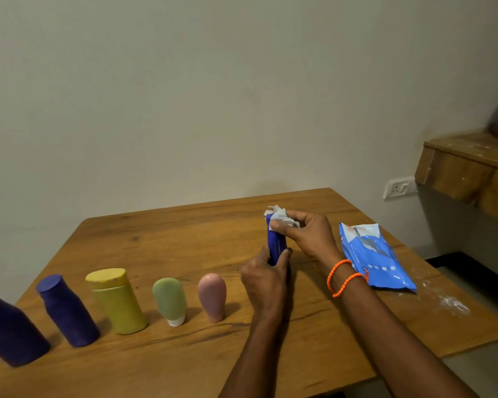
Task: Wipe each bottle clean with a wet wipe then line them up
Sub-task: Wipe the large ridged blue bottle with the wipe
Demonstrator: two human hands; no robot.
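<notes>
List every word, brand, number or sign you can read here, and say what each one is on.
No text in this view can be read for certain.
Blue and white plastic wet-wipe pack: printing and a row of white dots on its front, too blurred to read.
Standing plastic bottles, from the dark blue one to the pink one: no labels visible.
White wall socket: no marking legible.

Plain off-white wall fills the upper frame, evenly lit. Wooden table centre to 6 o'clock. White wall socket at 3 o'clock, wooden shelf just above it. Dark floor strip at 4 o'clock.
</notes>
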